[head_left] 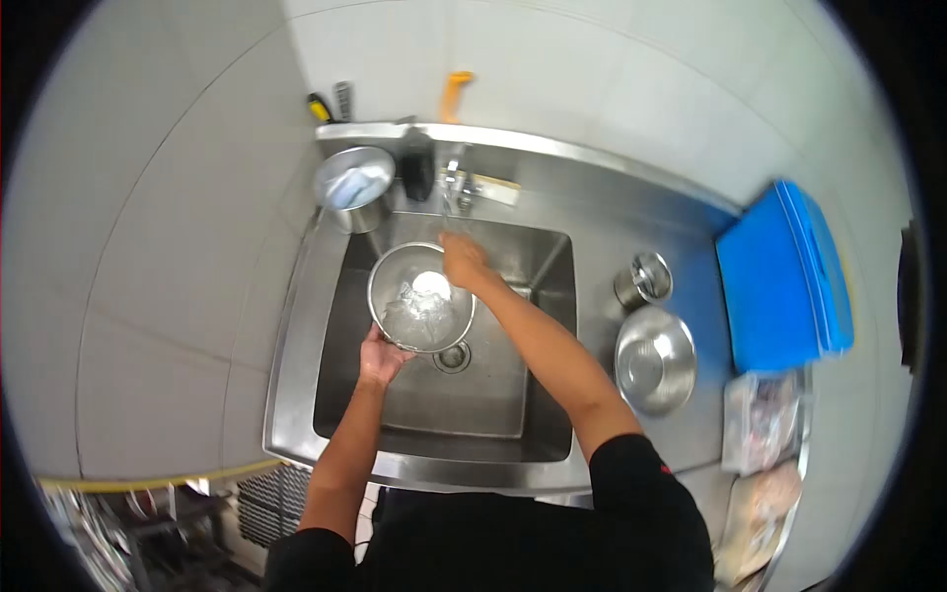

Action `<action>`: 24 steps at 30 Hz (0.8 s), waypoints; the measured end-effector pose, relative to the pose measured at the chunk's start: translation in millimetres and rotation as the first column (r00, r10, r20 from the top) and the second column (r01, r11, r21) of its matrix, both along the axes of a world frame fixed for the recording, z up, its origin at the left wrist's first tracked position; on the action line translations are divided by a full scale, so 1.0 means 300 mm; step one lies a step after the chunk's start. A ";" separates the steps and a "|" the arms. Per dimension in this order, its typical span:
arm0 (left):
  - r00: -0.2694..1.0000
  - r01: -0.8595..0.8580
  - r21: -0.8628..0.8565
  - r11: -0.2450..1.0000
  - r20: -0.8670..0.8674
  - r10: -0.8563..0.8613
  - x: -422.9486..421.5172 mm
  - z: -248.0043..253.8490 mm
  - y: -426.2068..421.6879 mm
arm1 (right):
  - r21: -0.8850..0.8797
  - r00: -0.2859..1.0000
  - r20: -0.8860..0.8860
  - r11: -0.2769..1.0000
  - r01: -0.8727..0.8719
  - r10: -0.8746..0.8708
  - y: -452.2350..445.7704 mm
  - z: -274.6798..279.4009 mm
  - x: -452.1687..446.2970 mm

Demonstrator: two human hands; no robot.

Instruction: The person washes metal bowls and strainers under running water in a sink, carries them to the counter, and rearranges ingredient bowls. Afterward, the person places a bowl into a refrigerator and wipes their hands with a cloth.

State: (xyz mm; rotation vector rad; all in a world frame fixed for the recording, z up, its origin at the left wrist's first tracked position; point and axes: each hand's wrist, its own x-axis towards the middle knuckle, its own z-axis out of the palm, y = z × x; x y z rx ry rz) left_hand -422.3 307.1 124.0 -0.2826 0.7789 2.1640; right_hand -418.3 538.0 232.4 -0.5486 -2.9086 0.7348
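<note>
A round metal bowl (422, 314) is held over the sink (464, 409). Inside it lies something clear and shiny, water or thin plastic; I cannot tell which. My left hand (383, 357) supports the bowl from its near left side, with the thumb at the rim and the other fingers partly under it. Closed at the bowl's upper right rim is my right hand (464, 262), just below the tap (456, 183). Some of its fingertips are hidden. Below the bowl, the drain (453, 356) shows in the sink floor.
A metal pot with a cloth (357, 187) and a dark bottle (416, 166) stand behind the sink. On the right counter are a small metal container (646, 280), another metal bowl (655, 361), a blue box (774, 281) and a clear plastic tub (760, 421).
</note>
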 end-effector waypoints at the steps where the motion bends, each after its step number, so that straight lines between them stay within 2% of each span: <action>1: 0.998 0.007 0.067 0.998 0.058 -0.011 0.006 -0.001 -0.007 | 0.003 0.999 0.045 1.000 -0.016 0.016 -0.006 0.031 0.004; 2: 0.993 0.017 0.140 0.990 0.116 -0.033 0.013 -0.012 -0.015 | 0.029 0.996 0.060 0.997 -0.068 0.066 -0.006 0.033 -0.003; 3: 0.992 -0.028 0.154 0.988 0.130 0.008 0.016 -0.016 -0.022 | 0.017 0.997 -0.005 0.997 -0.079 0.079 -0.009 0.029 -0.004; 4: 0.997 -0.014 0.149 0.989 0.076 0.003 0.011 -0.019 -0.031 | -0.004 0.994 -0.074 0.997 -0.082 0.081 -0.014 0.021 -0.004; 5: 1.000 0.009 0.133 0.991 0.024 -0.013 0.015 -0.036 -0.049 | -0.005 0.993 -0.061 0.994 -0.106 0.105 -0.019 0.016 0.004; 6: 0.999 -0.008 0.132 0.991 0.032 0.004 0.014 -0.054 -0.064 | -0.114 0.994 -0.079 0.990 -0.082 0.074 -0.011 0.019 0.005; 8: 0.997 0.015 -0.139 0.990 -0.075 -0.026 0.001 -0.056 -0.064 | -0.323 0.994 -0.104 0.946 -0.014 -0.021 0.013 0.035 0.008; 9: 0.990 0.024 -0.266 0.964 -0.126 -0.059 -0.004 -0.044 -0.041 | -0.315 0.995 -0.101 0.949 -0.009 -0.024 0.016 0.041 0.016; 10: 0.986 0.012 -0.482 0.876 -0.142 -0.092 -0.009 -0.032 -0.027 | -0.391 0.989 -0.104 0.918 0.061 -0.109 0.012 0.046 0.019; 11: 0.986 0.017 -0.472 0.881 -0.139 -0.093 -0.015 -0.040 -0.017 | -0.466 0.976 -0.099 0.875 0.127 -0.194 0.006 0.046 0.022; 12: 0.963 -0.022 -0.626 0.780 -0.223 -0.152 -0.031 -0.042 -0.027 | -0.391 0.951 -0.202 0.909 0.143 -0.236 0.000 0.036 0.017; 13: 0.929 -0.084 -0.754 0.651 -0.296 -0.223 -0.045 -0.043 -0.035 | -0.387 0.950 -0.207 0.911 0.142 -0.236 -0.004 0.033 0.013; 14: 0.927 -0.089 -0.751 0.654 -0.303 -0.222 -0.044 -0.019 -0.042 | -0.235 0.824 -0.542 0.971 0.039 -0.164 -0.005 0.027 0.005; 15: 0.861 -0.178 -0.855 0.487 -0.375 -0.344 -0.033 0.018 -0.060 | -0.049 0.598 -0.801 0.999 -0.008 -0.035 -0.011 0.041 0.002; 16: 0.781 -0.289 -0.907 0.306 -0.408 -0.472 -0.022 0.045 -0.077 | 0.049 0.591 -0.806 0.998 0.028 0.022 -0.013 0.057 0.000; 17: 0.778 -0.299 -0.904 0.304 -0.416 -0.471 -0.016 0.025 -0.095 | 0.047 0.582 -0.813 0.999 0.027 0.023 -0.012 0.069 -0.007; 19: 0.583 -0.477 -0.876 0.065 -0.371 -0.723 -0.017 -0.038 -0.138 | 0.232 0.525 -0.830 0.973 0.016 0.189 -0.001 0.097 -0.030; 20: 0.589 -0.452 -0.891 0.043 -0.335 -0.735 0.016 0.031 -0.140 | 0.229 0.515 -0.836 0.973 0.014 0.189 0.004 0.107 -0.044; 21: 0.590 -0.461 -0.886 0.038 -0.338 -0.733 0.025 0.046 -0.142 | 0.295 0.565 -0.789 0.955 0.003 0.242 0.013 0.110 -0.061; 24: 0.455 -0.535 -0.844 -0.020 -0.269 -0.849 0.060 0.077 -0.155 | 0.405 0.654 -0.680 0.913 -0.044 0.332 0.031 0.097 -0.104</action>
